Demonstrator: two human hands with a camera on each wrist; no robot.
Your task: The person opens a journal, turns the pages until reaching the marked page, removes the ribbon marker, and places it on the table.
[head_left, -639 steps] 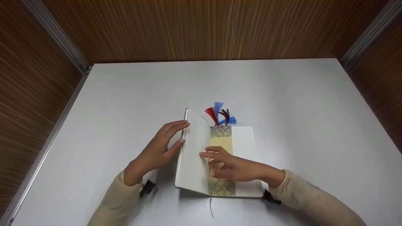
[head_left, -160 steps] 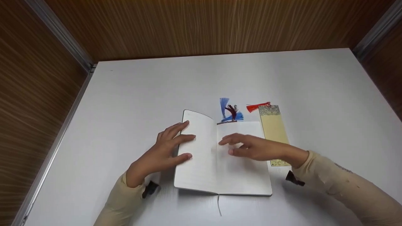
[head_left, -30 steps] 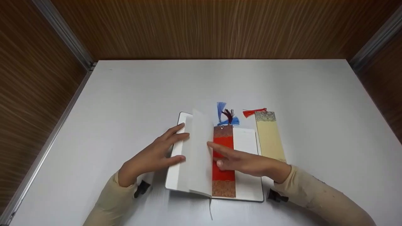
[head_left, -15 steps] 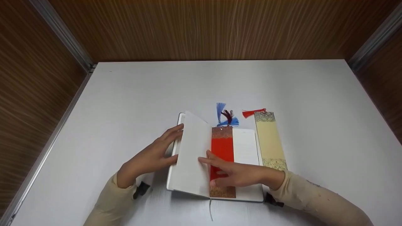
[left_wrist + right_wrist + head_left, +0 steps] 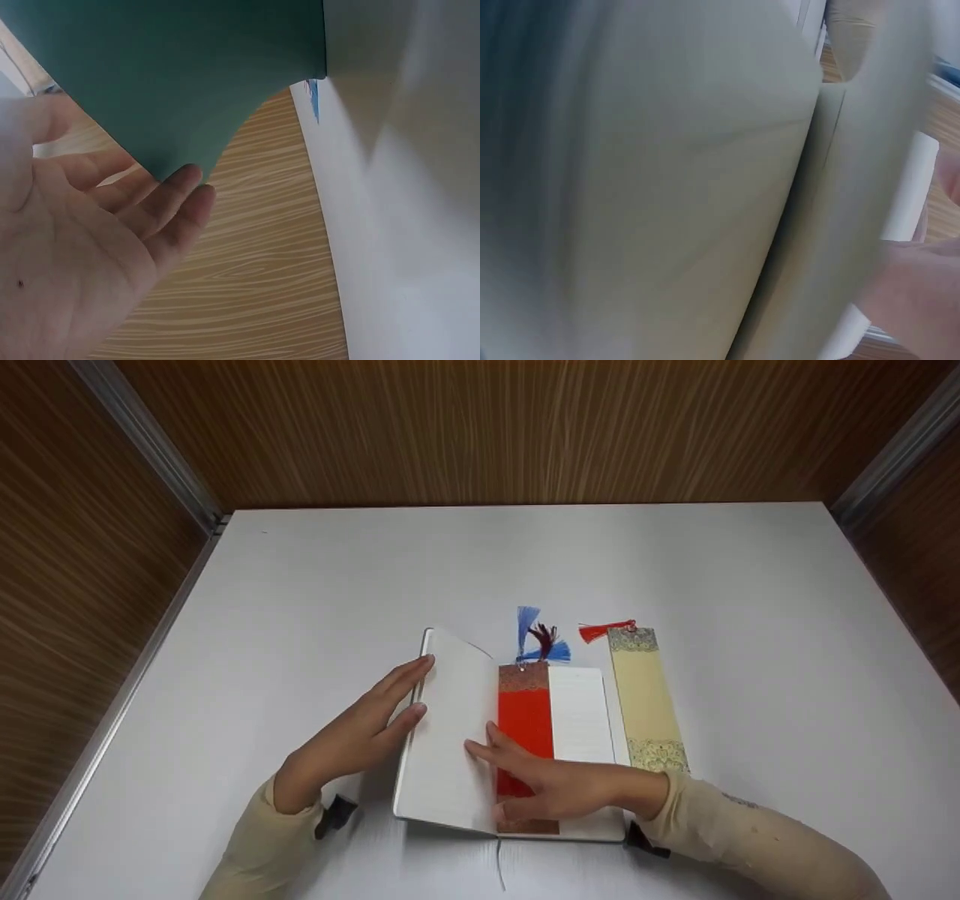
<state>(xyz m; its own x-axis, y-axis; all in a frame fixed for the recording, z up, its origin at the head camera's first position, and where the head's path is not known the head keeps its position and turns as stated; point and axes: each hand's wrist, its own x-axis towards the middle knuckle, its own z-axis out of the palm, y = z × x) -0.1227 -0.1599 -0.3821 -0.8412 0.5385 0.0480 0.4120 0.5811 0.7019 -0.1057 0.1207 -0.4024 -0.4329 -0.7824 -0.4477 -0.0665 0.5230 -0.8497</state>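
A notebook (image 5: pixel 450 787) with a green cover (image 5: pixel 187 75) lies spread in front of me, its left half tilted up. My left hand (image 5: pixel 367 727) holds that half by its outer edge; in the left wrist view the fingers (image 5: pixel 172 199) lie on both sides of the cover. A red bookmark (image 5: pixel 525 712) with patterned ends lies on the right page along the fold. My right hand (image 5: pixel 555 787) reaches across it with straight, spread fingers, the tips at the fold and the thumb over its lower end. The right wrist view is blurred, with pages (image 5: pixel 705 180) close up.
A yellow bookmark (image 5: pixel 646 690) with a red tassel (image 5: pixel 602 631) lies on the white table (image 5: pixel 375 562), just right of the notebook. Blue and dark red tassels (image 5: pixel 544 641) stick out past the notebook's top. A ribbon (image 5: pixel 501 870) hangs below its spine. Wood-grain panels (image 5: pixel 480 435) surround the table.
The yellow bookmark, inside the notebook at first, moved to the table. Over the last second a loose leaf swung left against the cover, and my right hand slid lower over the red bookmark.
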